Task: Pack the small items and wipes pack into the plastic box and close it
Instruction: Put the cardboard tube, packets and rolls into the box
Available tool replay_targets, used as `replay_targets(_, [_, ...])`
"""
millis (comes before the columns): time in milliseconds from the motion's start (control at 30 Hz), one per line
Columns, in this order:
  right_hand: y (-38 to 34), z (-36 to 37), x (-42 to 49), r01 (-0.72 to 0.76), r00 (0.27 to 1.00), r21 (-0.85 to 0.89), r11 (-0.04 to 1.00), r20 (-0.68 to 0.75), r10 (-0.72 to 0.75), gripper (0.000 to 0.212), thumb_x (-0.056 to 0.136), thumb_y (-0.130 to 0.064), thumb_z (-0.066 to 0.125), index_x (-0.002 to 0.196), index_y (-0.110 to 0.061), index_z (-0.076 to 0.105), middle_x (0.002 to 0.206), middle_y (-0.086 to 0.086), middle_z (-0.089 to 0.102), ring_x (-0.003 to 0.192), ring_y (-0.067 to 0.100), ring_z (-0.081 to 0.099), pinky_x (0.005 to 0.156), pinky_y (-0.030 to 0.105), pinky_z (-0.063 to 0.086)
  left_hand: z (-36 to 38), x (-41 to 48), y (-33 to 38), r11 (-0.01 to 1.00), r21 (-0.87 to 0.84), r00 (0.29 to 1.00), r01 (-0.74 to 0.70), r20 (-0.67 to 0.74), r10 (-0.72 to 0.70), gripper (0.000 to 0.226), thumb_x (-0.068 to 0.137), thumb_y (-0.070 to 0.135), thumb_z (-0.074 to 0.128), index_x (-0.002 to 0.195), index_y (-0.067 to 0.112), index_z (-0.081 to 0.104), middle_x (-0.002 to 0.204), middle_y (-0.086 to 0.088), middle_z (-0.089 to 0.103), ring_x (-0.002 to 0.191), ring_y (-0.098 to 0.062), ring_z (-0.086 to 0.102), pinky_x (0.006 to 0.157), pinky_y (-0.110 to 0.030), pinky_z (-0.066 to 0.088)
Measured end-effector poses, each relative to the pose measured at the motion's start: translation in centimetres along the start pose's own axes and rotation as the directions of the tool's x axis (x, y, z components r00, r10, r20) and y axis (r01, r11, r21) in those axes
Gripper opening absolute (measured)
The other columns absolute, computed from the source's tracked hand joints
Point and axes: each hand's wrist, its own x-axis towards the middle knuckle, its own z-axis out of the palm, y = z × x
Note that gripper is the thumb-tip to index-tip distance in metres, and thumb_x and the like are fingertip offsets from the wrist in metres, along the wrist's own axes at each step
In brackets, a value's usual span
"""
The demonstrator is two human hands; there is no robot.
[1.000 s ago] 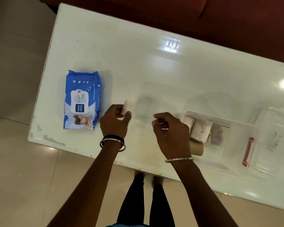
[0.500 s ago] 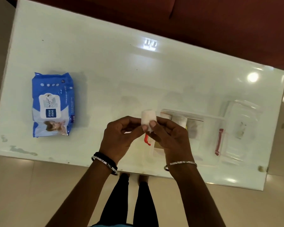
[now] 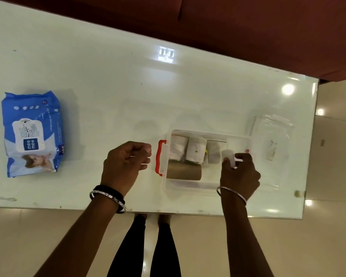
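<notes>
A clear plastic box with a red latch stands open on the white table. Inside lie two white rolls, a brown cardboard tube and a small bag. My right hand holds a small white roll over the box's right end. My left hand hovers curled and holding nothing just left of the latch. The blue wipes pack lies far left on the table. The clear lid rests right of the box.
The glossy white table ends close to my body and just right of the lid. A dark red sofa runs along the far side. My legs and tiled floor show below the near edge.
The small white roll passed from my left hand to my right, which carried it rightward over the box. My left hand drew back beside the latch. The view shifted right.
</notes>
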Motion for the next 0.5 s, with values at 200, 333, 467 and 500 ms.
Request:
replay_targets(200, [-0.5, 2.9, 1.2, 0.098, 0.995, -0.211, 0.972, 0.057, -0.088, 0.016, 0.094, -0.016, 0.054, 0.107, -0.01, 0.06, 0.093, 0.014, 0.072, 0.088, 0.036, 0.068, 0.066, 0.03, 0.034, 0.6, -0.1, -0.6, 1.0, 0.011, 1.0, 0.015, -0.018, -0.015, 0.011, 0.085, 0.021, 0.07, 0.092, 0.014, 0.074, 0.087, -0.007, 0.075, 0.079, -0.022, 0.074, 0.07, -0.031, 0.058])
replay_targets(333, [-0.4, 3.3, 1.8, 0.137, 0.989, -0.266, 0.954, 0.083, -0.119, 0.011, 0.093, -0.016, 0.056, 0.101, -0.008, 0.06, 0.092, 0.014, 0.07, 0.085, 0.036, 0.068, 0.063, 0.029, 0.035, 0.7, -0.2, -0.7, 1.0, 0.019, 1.0, 0.005, -0.014, -0.005, 0.012, 0.085, 0.02, 0.07, 0.094, 0.013, 0.074, 0.087, -0.007, 0.075, 0.079, -0.021, 0.073, 0.068, -0.03, 0.058])
replay_targets(467, [-0.3, 3.4, 2.0, 0.206, 0.977, -0.315, 0.926, 0.114, -0.178, 0.013, 0.094, -0.012, 0.054, 0.102, -0.005, 0.062, 0.108, 0.014, 0.062, 0.086, 0.036, 0.067, 0.064, 0.031, 0.038, 0.3, -0.2, -0.8, 1.0, 0.013, 0.999, 0.003, -0.036, -0.003, 0.013, 0.086, 0.017, 0.069, 0.096, 0.011, 0.073, 0.088, -0.009, 0.075, 0.081, -0.023, 0.073, 0.072, -0.034, 0.059])
replay_targets(500, [-0.3, 3.2, 2.0, 0.209, 0.977, -0.304, 0.929, 0.11, -0.184, 0.014, 0.093, -0.011, 0.056, 0.103, -0.004, 0.062, 0.11, 0.014, 0.061, 0.088, 0.036, 0.067, 0.066, 0.032, 0.041, 0.1, -0.2, -0.8, 1.0, 0.011, 0.999, 0.002, -0.043, -0.002, 0.012, 0.086, 0.017, 0.069, 0.096, 0.011, 0.073, 0.088, -0.009, 0.074, 0.081, -0.023, 0.073, 0.072, -0.034, 0.059])
